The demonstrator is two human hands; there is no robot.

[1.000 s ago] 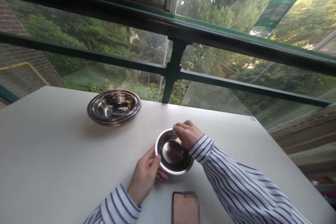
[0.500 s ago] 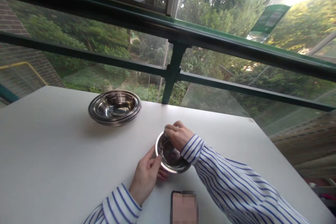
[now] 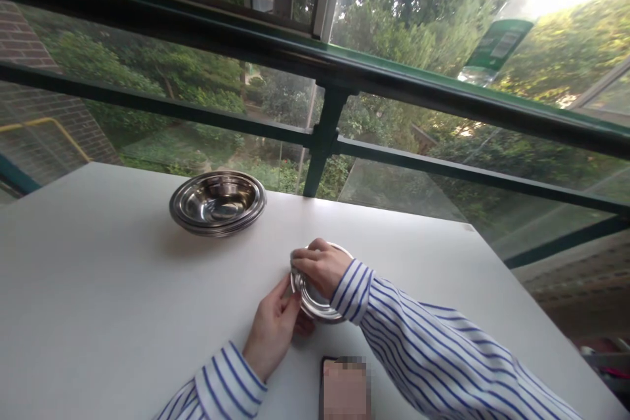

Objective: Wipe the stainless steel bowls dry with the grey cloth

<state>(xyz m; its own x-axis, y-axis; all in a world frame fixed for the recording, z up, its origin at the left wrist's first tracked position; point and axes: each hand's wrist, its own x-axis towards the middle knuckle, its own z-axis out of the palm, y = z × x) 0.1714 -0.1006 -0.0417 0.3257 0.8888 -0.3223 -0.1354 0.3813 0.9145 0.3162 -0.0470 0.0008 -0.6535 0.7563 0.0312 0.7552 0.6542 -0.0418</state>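
A small shiny metal bowl [image 3: 322, 310] sits on the white table in front of me. My left hand [image 3: 275, 325] grips its left rim, thumb on the near edge and fingers curled beneath. Over the bowl's upper left rim bends my right hand [image 3: 322, 267], its fingers closed and pressed against the edge. Whatever lies under those fingertips is hidden; I cannot make it out. My right hand and cuff cover much of the bowl's inside.
A stack of wider metal bowls [image 3: 219, 203] stands at the back left of the white table [image 3: 123, 302]. Near the front edge lies a phone [image 3: 344, 387], its screen blurred. A clear bottle with a green label [image 3: 499, 46] is by the green railing [image 3: 418, 95] behind.
My right hand has slid left along the bowl's rim, toward my left hand. The left hand keeps its hold in about the same place.
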